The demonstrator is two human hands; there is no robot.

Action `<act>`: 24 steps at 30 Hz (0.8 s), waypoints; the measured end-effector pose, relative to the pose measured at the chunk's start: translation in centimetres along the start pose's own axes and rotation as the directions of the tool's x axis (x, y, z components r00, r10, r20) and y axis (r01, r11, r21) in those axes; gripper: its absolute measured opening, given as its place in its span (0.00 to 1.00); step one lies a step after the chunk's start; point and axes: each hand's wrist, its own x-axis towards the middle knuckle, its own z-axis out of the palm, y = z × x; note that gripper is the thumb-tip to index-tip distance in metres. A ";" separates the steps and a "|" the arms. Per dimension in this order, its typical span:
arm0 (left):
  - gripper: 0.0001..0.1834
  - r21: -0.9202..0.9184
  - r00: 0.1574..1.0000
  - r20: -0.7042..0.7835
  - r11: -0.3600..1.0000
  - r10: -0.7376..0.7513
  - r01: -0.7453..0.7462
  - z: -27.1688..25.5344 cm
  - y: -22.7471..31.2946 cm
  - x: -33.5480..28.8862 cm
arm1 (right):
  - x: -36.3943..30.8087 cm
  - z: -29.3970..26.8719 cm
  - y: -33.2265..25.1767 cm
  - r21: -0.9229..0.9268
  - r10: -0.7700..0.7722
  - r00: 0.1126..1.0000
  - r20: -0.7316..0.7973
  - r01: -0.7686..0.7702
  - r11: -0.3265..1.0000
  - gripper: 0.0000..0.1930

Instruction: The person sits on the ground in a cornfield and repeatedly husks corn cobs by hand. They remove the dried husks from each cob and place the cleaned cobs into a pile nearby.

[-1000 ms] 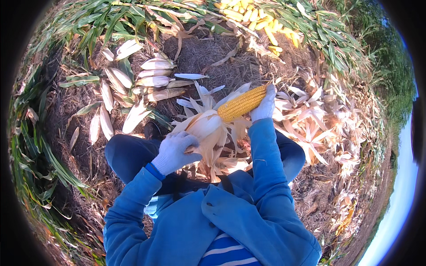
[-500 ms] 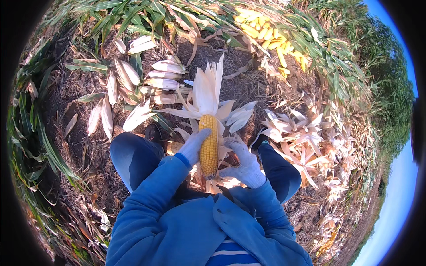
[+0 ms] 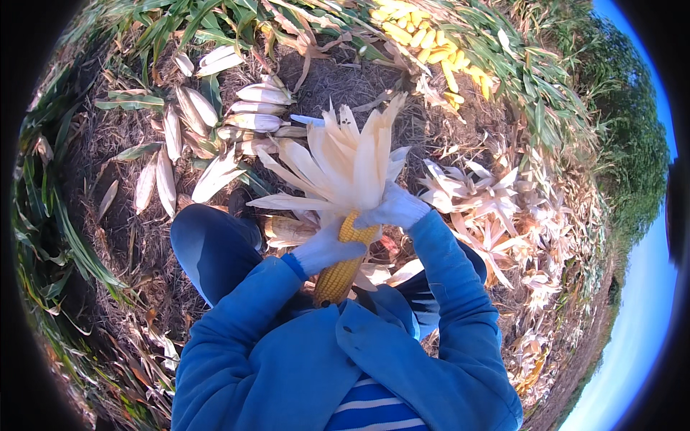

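An ear of corn [image 3: 338, 281] with bare yellow kernels slants between my knees, its tip toward my body. Its pale husk leaves [image 3: 359, 161] are peeled back and fan out away from me, still joined at the far end. My left hand [image 3: 325, 253], in a white glove, wraps around the middle of the ear. Gloved too, my right hand [image 3: 395, 207] is closed at the far end, where husk and kernels meet; some of its fingers are hidden. A thin bluish-white pointed object [image 3: 307, 120] lies beyond the husk leaves.
Several unhusked ears [image 3: 256, 108] lie on the straw-covered ground at the left. A heap of husked yellow ears [image 3: 424, 43] sits at the far right. Empty husks [image 3: 496, 208] pile up beside my right knee. Green stalks [image 3: 54, 208] ring the left side.
My right hand has gone from open beside the ear to closed at its husk end. The ear has tilted, its tip moving nearer to me and the husk leaning right.
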 end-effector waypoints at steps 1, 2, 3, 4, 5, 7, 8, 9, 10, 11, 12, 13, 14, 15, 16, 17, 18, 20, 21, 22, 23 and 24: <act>0.40 0.056 0.999 -0.005 0.998 0.036 -0.035 0.3 -0.1 0.1 | -0.2 0.0 -0.4 -0.024 -0.057 0.998 0.034 0.058 0.998 0.36; 0.40 0.104 0.998 0.004 0.992 0.065 -0.065 0.5 -0.3 0.0 | -0.2 0.1 -0.6 -0.046 -0.118 0.991 0.061 0.121 0.992 0.35; 0.39 0.155 0.999 0.006 0.987 0.047 -0.048 0.8 -0.5 0.1 | 0.0 0.5 -0.7 -0.155 -0.139 0.984 0.108 0.155 0.976 0.34; 0.39 0.200 0.999 0.016 0.979 0.029 -0.032 1.0 -0.7 0.1 | 0.3 1.1 -0.6 -0.264 -0.166 0.975 0.150 0.202 0.943 0.33; 0.38 0.248 0.999 0.026 0.968 0.039 -0.044 1.0 -0.9 0.1 | 0.7 1.6 -0.4 -0.353 -0.192 0.959 0.207 0.256 0.900 0.32; 0.40 0.188 0.998 0.067 0.982 -0.009 -0.003 1.0 -1.5 0.2 | 1.0 2.7 0.2 -0.365 -0.162 0.979 0.120 0.195 0.910 0.30; 0.41 0.157 0.996 0.085 0.988 -0.016 0.003 0.9 -1.7 0.6 | 1.2 3.1 0.5 -0.366 -0.149 0.985 0.084 0.170 0.915 0.29; 0.40 0.176 0.997 0.070 0.984 -0.036 0.023 0.8 -2.1 0.8 | 1.1 3.6 0.7 -0.287 -0.145 0.989 0.016 0.144 0.947 0.28; 0.39 0.199 0.997 0.057 0.979 -0.053 0.040 0.7 -2.4 1.2 | 1.0 3.9 0.8 -0.205 -0.137 0.989 -0.057 0.123 0.971 0.28; 0.38 0.253 0.997 0.027 0.965 -0.076 0.067 0.6 -2.6 2.1 | 1.0 4.2 0.8 -0.121 -0.101 0.985 -0.138 0.085 0.989 0.27; 0.38 0.018 0.998 0.055 1.000 -0.007 0.006 0.6 -2.8 3.2 | 0.9 4.3 0.7 -0.065 -0.120 0.982 -0.143 0.112 0.992 0.27; 0.38 -0.191 0.997 0.048 0.981 0.054 -0.044 0.8 -2.8 4.6 | 0.8 4.4 0.6 -0.011 -0.119 0.981 -0.150 0.119 0.993 0.27; 0.38 -0.218 0.997 0.048 0.975 0.060 -0.048 0.8 -2.9 5.0 | 0.7 4.5 0.6 0.073 -0.158 0.977 -0.144 0.170 0.983 0.28; 0.38 -0.244 0.997 0.048 0.968 0.066 -0.052 0.7 -2.9 5.3 | 0.6 4.5 0.6 0.113 -0.131 0.973 -0.191 0.154 0.982 0.26; 0.39 -0.088 0.998 0.064 0.996 0.024 -0.018 0.6 -2.8 5.2 | 0.6 4.6 0.6 0.175 -0.143 0.962 -0.234 0.187 0.967 0.25; 0.39 0.072 0.997 0.074 0.997 -0.017 0.011 0.6 -2.5 5.0 | 0.5 4.7 0.7 0.235 -0.154 0.944 -0.291 0.226 0.945 0.24; 0.38 0.051 0.996 0.083 0.998 -0.035 0.030 0.5 -2.1 4.5 | 0.5 4.8 0.8 0.332 -0.078 0.941 -0.328 0.193 0.923 0.25; 0.38 -0.023 0.994 0.113 1.000 0.007 -0.004 0.8 -0.9 3.8 | 0.3 5.2 1.2 0.522 0.089 0.913 -0.399 0.146 0.840 0.25; 0.36 0.004 0.996 0.077 0.999 -0.033 0.033 1.1 -0.3 3.4 | 0.3 5.5 1.3 0.554 0.132 0.889 -0.439 0.152 0.819 0.25; 0.35 0.003 0.999 0.050 1.000 0.005 -0.005 1.3 0.4 3.2 | 0.3 5.8 1.3 0.583 0.175 0.861 -0.477 0.162 0.796 0.25; 0.34 0.002 0.998 0.037 0.999 0.052 -0.052 1.4 1.1 3.1 | 0.3 5.9 1.3 0.611 0.251 0.817 -0.520 0.150 0.778 0.25; 0.34 -0.006 0.999 0.021 1.000 0.024 -0.024 1.5 1.7 3.1 | 0.3 5.9 1.1 0.667 0.220 0.799 -0.559 0.276 0.692 0.23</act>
